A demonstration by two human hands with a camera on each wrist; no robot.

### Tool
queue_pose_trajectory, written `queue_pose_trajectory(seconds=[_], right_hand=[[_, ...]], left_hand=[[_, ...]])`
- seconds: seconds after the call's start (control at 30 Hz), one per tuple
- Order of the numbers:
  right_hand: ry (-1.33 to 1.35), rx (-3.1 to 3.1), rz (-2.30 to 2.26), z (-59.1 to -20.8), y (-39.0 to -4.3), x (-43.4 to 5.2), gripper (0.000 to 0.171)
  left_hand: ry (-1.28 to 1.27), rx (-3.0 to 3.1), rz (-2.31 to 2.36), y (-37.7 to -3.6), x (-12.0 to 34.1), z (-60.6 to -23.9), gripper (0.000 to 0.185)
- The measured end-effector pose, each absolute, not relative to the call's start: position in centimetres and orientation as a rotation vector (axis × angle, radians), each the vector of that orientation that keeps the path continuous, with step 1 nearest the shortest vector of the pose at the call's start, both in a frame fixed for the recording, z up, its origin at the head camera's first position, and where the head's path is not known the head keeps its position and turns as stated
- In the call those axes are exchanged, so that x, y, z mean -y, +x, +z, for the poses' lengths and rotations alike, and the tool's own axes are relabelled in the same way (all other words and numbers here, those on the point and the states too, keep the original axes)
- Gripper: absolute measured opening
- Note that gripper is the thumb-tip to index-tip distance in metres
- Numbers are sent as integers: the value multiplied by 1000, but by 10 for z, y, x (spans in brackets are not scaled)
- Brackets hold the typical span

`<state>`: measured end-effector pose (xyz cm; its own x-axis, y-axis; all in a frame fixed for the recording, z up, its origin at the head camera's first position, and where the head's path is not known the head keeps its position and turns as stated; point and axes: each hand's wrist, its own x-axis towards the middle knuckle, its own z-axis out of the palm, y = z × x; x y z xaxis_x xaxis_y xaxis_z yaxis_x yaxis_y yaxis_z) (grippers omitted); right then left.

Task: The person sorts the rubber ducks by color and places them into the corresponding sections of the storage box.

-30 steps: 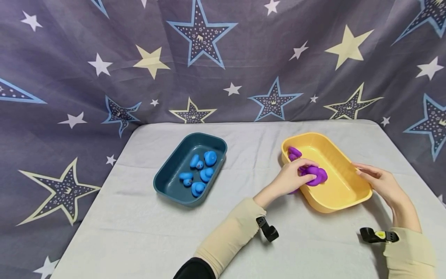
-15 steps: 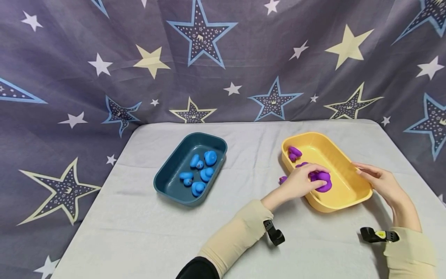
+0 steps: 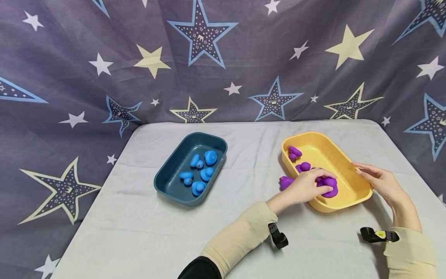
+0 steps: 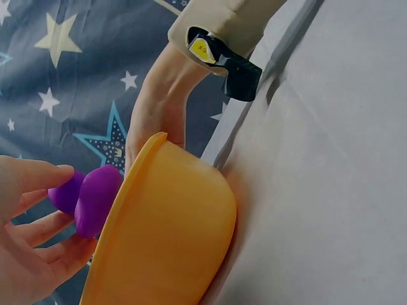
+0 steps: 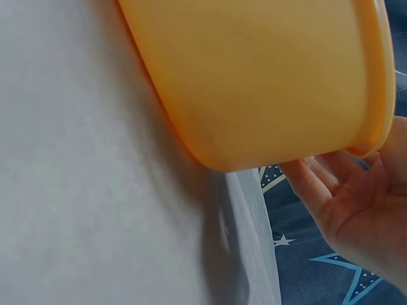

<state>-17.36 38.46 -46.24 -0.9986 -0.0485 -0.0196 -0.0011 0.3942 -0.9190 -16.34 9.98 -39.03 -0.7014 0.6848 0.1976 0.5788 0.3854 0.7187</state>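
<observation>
Left hand (image 3: 306, 186): reaches over the near-left rim of the yellow tray (image 3: 352, 176); fingers curl round a purple toy (image 3: 328, 187) and pinch it between thumb and fingertips. In the left wrist view the thumb (image 4: 38, 175) lies on top of the toy and the other fingers sit below it.
Right hand (image 3: 378, 180): fingers fairly straight and relaxed, resting against the tray's right rim; the right wrist view shows the fingertips (image 5: 318, 184) under the lip. Whether they press or only touch, I cannot tell.
Purple toy: smooth, rounded, glossy, low inside the tray near its front end; its exact form is partly hidden by the fingers.
Other purple toys: two more in the tray's far part (image 3: 294, 152), one on the cloth (image 3: 285, 181) just outside the left wall.
Yellow tray: oblong, rounded corners, on the grey tablecloth (image 3: 139, 232).
Blue tray (image 3: 167, 182): well apart to the left, holding blue toys (image 3: 203, 170).
</observation>
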Motion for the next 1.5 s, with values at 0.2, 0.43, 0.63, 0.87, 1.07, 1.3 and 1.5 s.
queue_pose_trajectory(seconds=[0.2,0.43,0.63,0.87,1.07,1.3,1.5], right_hand=[[-65,-2586,-1680,-425,-158,-359,32],[-85,-2608,-1664,-427,-158,-360,32],[-59,-2616,-1661,-429,-159,-359,31],[-112,-2605,-1696,-435,-161,-365,33],[-45,-2613,-1695,-462,-172,-383,53],[-61,-2587,-1748,-470,-175,-389,54],[-82,-2614,-1686,-464,-174,-386,42]], left_hand=[[1171,-2512,1163,-162,-102,-391,29],[1168,-2523,1092,-162,-106,-393,29],[1140,-2516,1099,-161,-105,-395,26],[1137,-2534,1188,-159,-100,-397,25],[1151,-2515,1250,-159,-94,-398,24],[1155,-2553,1272,-159,-84,-398,24],[1177,-2558,1289,-159,-75,-397,22]])
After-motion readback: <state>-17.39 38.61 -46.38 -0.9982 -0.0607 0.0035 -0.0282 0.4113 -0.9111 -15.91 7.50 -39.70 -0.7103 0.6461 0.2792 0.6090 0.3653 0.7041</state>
